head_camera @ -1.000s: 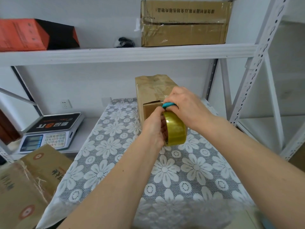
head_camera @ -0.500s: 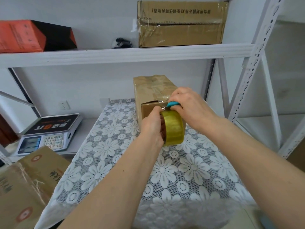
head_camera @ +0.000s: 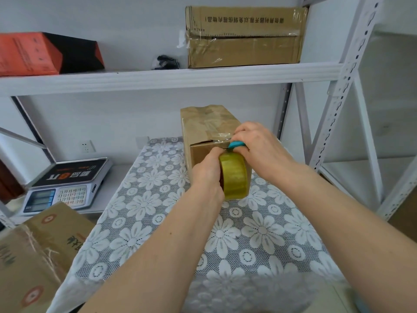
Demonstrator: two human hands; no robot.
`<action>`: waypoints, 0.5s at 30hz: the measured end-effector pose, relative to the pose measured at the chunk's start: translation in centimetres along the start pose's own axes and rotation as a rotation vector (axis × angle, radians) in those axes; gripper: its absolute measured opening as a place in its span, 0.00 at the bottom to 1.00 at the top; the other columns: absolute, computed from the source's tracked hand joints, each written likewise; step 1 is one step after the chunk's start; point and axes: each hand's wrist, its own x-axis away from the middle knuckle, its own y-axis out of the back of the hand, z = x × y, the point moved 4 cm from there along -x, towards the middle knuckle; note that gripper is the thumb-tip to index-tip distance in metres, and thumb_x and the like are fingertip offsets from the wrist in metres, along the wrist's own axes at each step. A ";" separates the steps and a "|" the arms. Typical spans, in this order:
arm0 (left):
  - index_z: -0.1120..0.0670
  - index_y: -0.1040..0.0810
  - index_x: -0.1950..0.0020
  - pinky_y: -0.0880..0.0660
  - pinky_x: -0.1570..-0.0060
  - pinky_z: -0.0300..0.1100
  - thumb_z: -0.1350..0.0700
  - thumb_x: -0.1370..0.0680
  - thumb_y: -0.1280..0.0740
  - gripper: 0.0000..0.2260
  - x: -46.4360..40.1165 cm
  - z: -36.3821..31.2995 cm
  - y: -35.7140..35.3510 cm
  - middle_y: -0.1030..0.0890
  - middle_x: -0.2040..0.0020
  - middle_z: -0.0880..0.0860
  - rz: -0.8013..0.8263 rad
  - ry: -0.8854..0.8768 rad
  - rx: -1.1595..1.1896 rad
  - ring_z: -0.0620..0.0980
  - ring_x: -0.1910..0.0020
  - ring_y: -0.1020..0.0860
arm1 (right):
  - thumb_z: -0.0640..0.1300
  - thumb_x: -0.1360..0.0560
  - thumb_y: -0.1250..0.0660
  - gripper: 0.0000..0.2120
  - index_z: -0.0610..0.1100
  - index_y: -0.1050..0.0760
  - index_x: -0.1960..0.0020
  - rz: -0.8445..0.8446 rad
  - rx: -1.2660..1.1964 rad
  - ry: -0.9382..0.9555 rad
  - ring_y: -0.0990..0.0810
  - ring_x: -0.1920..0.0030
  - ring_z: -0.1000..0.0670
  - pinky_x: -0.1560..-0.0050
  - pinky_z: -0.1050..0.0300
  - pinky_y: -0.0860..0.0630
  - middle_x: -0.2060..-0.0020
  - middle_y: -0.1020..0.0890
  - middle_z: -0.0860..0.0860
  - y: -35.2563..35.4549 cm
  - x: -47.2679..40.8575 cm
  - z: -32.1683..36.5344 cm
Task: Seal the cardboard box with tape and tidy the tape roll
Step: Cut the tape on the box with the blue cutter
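A brown cardboard box (head_camera: 203,125) stands on the table with the flowered lace cloth (head_camera: 144,199), its near flap edge partly taped. My left hand (head_camera: 206,172) grips a yellowish roll of clear tape (head_camera: 235,175) right in front of the box's near face. My right hand (head_camera: 259,145) holds a small teal cutter (head_camera: 237,144) at the box's top near edge, just above the roll, where a strip of tape runs from the roll onto the box.
A weighing scale (head_camera: 67,184) sits on the low shelf at left. Printed cartons (head_camera: 38,251) stand at the lower left. The upper shelf (head_camera: 171,77) carries an orange and black box (head_camera: 33,53) and a taped carton (head_camera: 243,35). Metal rack posts (head_camera: 338,91) rise at right.
Both hands and the tape roll have shifted slightly toward the box. My right hand has lifted a little, so more of the teal cutter shows at the box's top edge.
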 end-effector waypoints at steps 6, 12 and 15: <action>0.55 0.22 0.44 0.25 0.73 0.39 0.52 0.28 0.30 0.14 0.7 -1.2 0.2 0.18 0.54 0.56 0.005 -0.069 -0.041 0.52 0.62 0.20 | 0.36 0.24 0.36 0.11 0.40 0.20 0.44 -0.008 0.012 -0.051 0.30 0.38 0.46 0.44 0.57 0.33 0.41 0.24 0.45 0.3 0.8 -1.1; 0.53 0.21 0.49 0.20 0.52 0.55 0.50 0.35 0.32 0.16 1.9 -0.7 0.6 0.16 0.53 0.56 0.039 -0.061 -0.128 0.56 0.55 0.18 | 0.37 0.24 0.35 0.10 0.40 0.21 0.44 -0.017 0.022 -0.074 0.30 0.40 0.46 0.43 0.57 0.33 0.42 0.24 0.46 0.0 1.1 -1.3; 0.53 0.23 0.59 0.23 0.53 0.48 0.50 0.30 0.33 0.08 2.6 -1.0 0.9 0.21 0.63 0.53 0.055 -0.142 -0.291 0.54 0.62 0.23 | 0.37 0.25 0.34 0.10 0.40 0.21 0.45 -0.066 0.001 -0.110 0.28 0.41 0.46 0.44 0.57 0.32 0.44 0.23 0.46 -0.2 1.7 -1.5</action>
